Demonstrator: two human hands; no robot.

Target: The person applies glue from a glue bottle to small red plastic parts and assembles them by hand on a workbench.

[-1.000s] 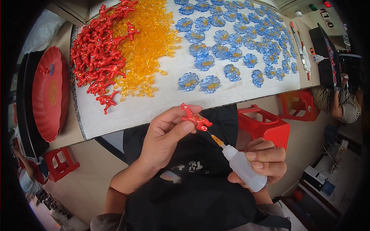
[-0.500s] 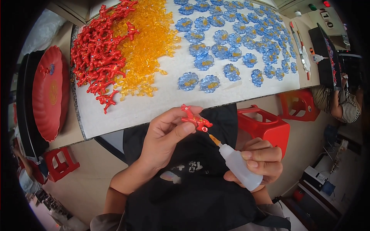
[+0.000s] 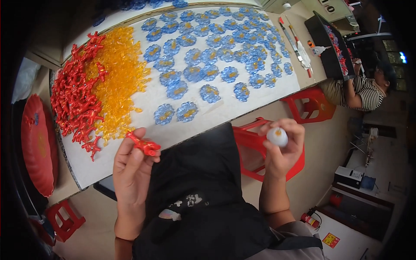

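Surface (image 3: 242, 106) with a white cover spreads across the far half of the scene, hands working near it over a dark lap.

Blue clear-plastic flower pieces with orange centres (image 3: 216, 52) fill its middle and right; a heap of amber clear-plastic beads (image 3: 117, 80) lies to the left, and beside that, further left, a pile of red branching coral-shaped plastic pieces (image 3: 76, 104). A round red tray (image 3: 37, 147) sits at the far left edge, red plastic stools (image 3: 255, 145) stand below the surface on the right. The left hand (image 3: 130, 171) pinches one red coral-shaped piece (image 3: 145, 146) between thumb and fingertips just near the surface's near edge. The right hand (image 3: 284, 149) is curled around a small white squeeze bottle (image 3: 277, 136), well apart from the left.
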